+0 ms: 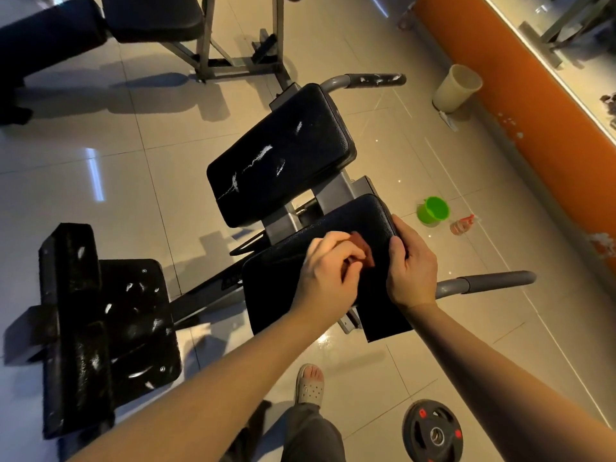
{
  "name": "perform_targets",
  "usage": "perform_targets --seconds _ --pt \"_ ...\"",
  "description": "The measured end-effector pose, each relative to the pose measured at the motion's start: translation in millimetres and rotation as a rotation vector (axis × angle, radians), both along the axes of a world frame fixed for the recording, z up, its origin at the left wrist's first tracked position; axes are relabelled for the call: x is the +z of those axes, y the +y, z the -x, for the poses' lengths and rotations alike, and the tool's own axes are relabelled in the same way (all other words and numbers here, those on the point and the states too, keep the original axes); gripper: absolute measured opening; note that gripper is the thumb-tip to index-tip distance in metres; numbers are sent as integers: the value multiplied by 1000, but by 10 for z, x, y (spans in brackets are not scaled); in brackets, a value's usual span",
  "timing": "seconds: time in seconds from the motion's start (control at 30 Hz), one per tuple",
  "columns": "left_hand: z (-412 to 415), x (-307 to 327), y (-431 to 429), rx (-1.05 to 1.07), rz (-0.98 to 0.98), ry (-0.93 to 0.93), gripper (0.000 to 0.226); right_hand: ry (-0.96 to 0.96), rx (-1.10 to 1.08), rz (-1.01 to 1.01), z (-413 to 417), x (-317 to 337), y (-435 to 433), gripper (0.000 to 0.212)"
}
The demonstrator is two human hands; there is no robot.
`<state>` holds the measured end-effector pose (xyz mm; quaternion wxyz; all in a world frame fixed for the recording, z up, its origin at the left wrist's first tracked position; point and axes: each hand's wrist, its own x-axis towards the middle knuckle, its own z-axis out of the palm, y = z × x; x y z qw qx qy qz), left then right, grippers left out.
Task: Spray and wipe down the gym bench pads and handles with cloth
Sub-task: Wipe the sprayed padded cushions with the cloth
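Observation:
A gym machine with two black pads stands on the tiled floor. My left hand (328, 266) grips a small reddish-brown cloth (363, 250) on top of the near pad (276, 285). My right hand (411, 266) holds that pad's right edge, fingers curled over it. The far pad (280, 155) is cracked with white scuffs. A grey handle (496, 280) sticks out right of my right hand; a second, worn handle (376, 80) is beyond the far pad. The spray bottle (462, 224) lies on the floor to the right.
A green bucket (432, 211) sits by the spray bottle. A cream bin (456, 88) stands against the orange wall. A black foot plate (133, 321) is at the left, a weight plate (432, 432) by my feet, another bench (100, 21) at the back.

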<state>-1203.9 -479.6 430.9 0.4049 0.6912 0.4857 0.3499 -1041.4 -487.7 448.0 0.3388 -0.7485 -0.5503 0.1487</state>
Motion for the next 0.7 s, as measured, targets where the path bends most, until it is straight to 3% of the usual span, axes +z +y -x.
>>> perform_targets --seconds 0.1,0.3,0.53,0.63,0.7 --pt "291 -273 -101 -71 -66 67 10 -9 -4 13 -15 -13 1 48" --pt "1210 -957 -493 135 127 328 11 1 -17 10 -9 -23 -1 48" --pt "-56 -36 -64 5 -108 79 10 -29 1 -3 -14 -36 5 47" --pt "194 -227 -185 -90 -186 95 10 -33 7 -4 -30 -39 9 47" --pt "646 -597 -397 -49 -111 182 10 -27 3 -7 -31 -46 4 47"
